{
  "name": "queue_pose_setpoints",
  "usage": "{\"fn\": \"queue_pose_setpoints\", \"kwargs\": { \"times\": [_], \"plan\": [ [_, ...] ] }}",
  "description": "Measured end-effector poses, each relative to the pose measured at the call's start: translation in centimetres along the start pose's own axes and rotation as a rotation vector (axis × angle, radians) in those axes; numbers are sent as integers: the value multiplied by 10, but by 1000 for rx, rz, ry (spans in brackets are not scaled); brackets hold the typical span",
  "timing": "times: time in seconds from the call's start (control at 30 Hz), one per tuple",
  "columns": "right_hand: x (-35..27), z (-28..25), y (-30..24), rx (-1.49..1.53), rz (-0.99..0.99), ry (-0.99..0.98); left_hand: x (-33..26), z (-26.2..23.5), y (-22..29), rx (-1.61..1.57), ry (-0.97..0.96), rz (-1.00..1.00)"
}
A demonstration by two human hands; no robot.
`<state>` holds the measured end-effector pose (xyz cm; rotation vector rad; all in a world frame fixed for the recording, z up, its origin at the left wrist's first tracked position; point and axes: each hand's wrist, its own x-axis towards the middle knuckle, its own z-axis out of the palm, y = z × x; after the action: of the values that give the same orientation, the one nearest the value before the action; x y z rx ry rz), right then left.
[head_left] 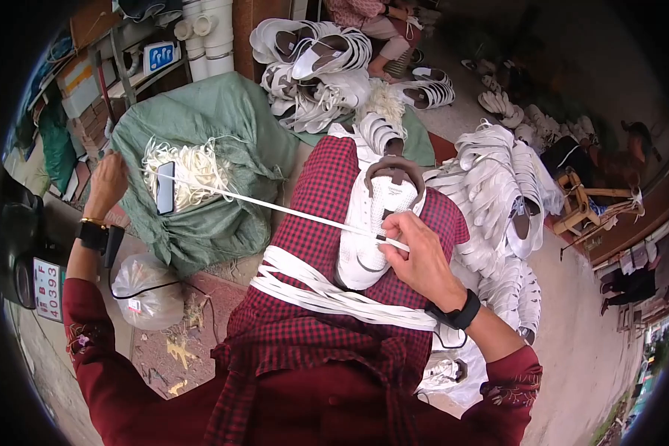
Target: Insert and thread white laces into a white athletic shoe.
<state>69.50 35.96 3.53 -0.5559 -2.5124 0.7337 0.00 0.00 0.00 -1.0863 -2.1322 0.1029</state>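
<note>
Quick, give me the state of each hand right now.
Left hand: closed, pulling the far end of the white lace taut.
Right hand: closed, pinching the lace at the white shoe on the lap.

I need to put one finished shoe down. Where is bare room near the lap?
Bare floor lies between the green woven sack and the checked red lap cloth. The right side is crowded with piled white shoe uppers.

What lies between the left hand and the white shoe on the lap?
In the head view, a taut white lace spans from the left hand over a green sack and phone to the white shoe.
</note>
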Motion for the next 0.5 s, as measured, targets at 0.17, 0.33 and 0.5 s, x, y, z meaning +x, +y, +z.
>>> {"fn": "queue_pose_setpoints", "kwargs": {
  "times": [0.17,0.33,0.5],
  "plan": [
    [-8,-9,-1,27,-34,49,18,-60,-94,195,178,-173],
    [-17,-15,3,-149,-20,110,72,-146,178,-518,215,-10],
    [-28,-21,15,-223,-30,45,41,-250,407,-1356,-17,328]
  ]
}}
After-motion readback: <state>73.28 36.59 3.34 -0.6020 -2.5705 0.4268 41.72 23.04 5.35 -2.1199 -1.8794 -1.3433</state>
